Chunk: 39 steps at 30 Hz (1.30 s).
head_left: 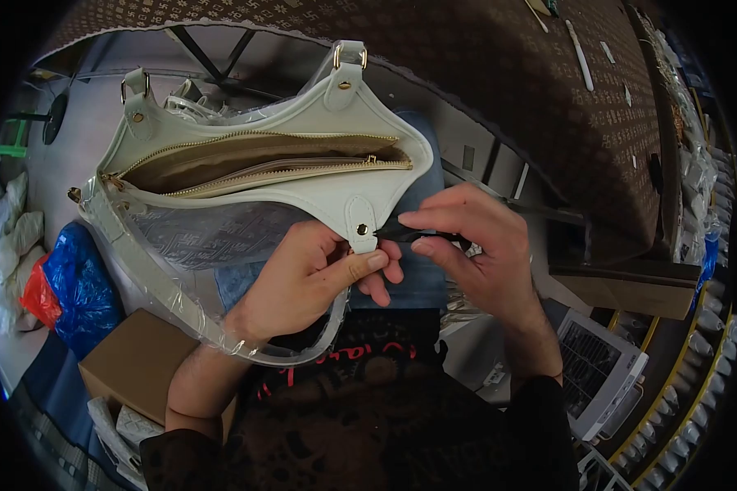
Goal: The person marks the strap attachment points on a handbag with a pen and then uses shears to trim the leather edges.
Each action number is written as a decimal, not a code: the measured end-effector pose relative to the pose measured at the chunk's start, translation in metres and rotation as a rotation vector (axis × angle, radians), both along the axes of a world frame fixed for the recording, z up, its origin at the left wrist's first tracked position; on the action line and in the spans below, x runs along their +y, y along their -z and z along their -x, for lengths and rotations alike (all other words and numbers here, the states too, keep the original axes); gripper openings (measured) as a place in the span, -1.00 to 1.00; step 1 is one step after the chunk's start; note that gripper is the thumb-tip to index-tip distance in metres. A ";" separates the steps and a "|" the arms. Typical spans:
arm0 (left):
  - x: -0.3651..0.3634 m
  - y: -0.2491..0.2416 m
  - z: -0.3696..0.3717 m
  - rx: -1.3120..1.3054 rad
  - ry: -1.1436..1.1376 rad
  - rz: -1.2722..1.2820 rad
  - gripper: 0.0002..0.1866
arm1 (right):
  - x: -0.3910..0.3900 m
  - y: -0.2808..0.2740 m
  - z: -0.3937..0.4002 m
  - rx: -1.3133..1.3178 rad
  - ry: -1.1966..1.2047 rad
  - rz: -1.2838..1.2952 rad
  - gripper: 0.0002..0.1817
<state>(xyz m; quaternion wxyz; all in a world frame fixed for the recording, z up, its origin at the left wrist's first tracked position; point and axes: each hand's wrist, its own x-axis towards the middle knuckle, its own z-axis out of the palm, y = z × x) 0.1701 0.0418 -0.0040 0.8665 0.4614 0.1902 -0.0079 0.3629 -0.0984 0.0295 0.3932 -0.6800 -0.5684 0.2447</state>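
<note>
Held up over the lap, in front of the dark patterned surface (pixel 483 74): a white handbag (pixel 303 123), top zipper (pixel 262 135) open, tan lining visible inside, nothing to see in the pocket. Seems light and soft, with stiffer leather at the strap tabs; probably a little slippery because of the clear plastic wrap (pixel 180 237) around the lower body and the strap (pixel 139 270). Best taken at a tab or at the top edge, not at the loose film. Below the handbag and to its left, a brown cardboard box (pixel 139 360), closed as far as visible, contents hidden; further left of the handbag, a blue plastic bag (pixel 74 278), full of something not recognisable. Below the handbag, the left hand (pixel 303 278), thumb and index fingers pressed together on the near strap tab (pixel 359 221), just under its gold rivet (pixel 362 230). Right of that tab, the right hand (pixel 475 245), fingers pinching a thin dark tool (pixel 418 235), tip touching the tab near the rivet. Kind of tool not possible to tell.
</note>
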 end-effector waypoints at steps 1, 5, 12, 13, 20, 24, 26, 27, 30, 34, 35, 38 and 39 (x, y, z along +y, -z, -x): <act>0.000 0.000 0.000 -0.004 -0.003 0.009 -0.78 | 0.000 0.000 0.000 0.000 0.005 0.004 -0.71; -0.002 0.000 -0.001 -0.002 -0.004 0.004 -0.78 | -0.001 -0.003 0.001 -0.007 0.008 0.019 -0.73; -0.004 0.000 -0.001 0.012 0.005 -0.033 -0.79 | -0.001 -0.008 0.001 -0.027 0.001 0.032 -0.73; -0.004 0.000 0.000 0.011 0.006 -0.037 -0.79 | -0.001 -0.008 0.001 -0.040 0.000 0.028 -0.73; -0.003 -0.003 0.000 0.018 0.035 -0.089 -0.79 | -0.003 -0.007 0.001 -0.055 -0.010 0.037 -0.71; -0.001 -0.007 0.001 -0.012 0.038 -0.044 -0.83 | -0.004 0.000 -0.007 -0.022 -0.055 -0.037 -0.68; 0.001 -0.007 0.001 -0.015 0.032 -0.046 -0.84 | -0.006 -0.004 -0.004 0.115 0.049 -0.051 -0.67; 0.003 -0.007 0.002 -0.008 0.056 -0.070 -0.85 | -0.006 -0.004 -0.005 0.116 0.045 -0.053 -0.67; 0.003 -0.006 0.005 0.003 0.087 -0.100 -0.85 | -0.006 -0.007 -0.003 0.138 0.098 -0.064 -0.66; -0.003 -0.008 0.006 0.011 0.078 -0.096 -0.83 | -0.001 -0.009 0.000 0.041 -0.006 -0.027 -0.66; -0.004 -0.007 0.006 0.010 0.076 -0.093 -0.83 | -0.001 -0.008 0.000 0.003 -0.041 -0.058 -0.67; -0.004 -0.007 0.007 0.022 0.055 -0.079 -0.82 | -0.003 -0.007 -0.001 -0.028 -0.052 -0.026 -0.68; -0.004 -0.008 0.007 0.017 0.060 -0.086 -0.82 | -0.003 -0.007 -0.001 -0.029 -0.054 -0.026 -0.68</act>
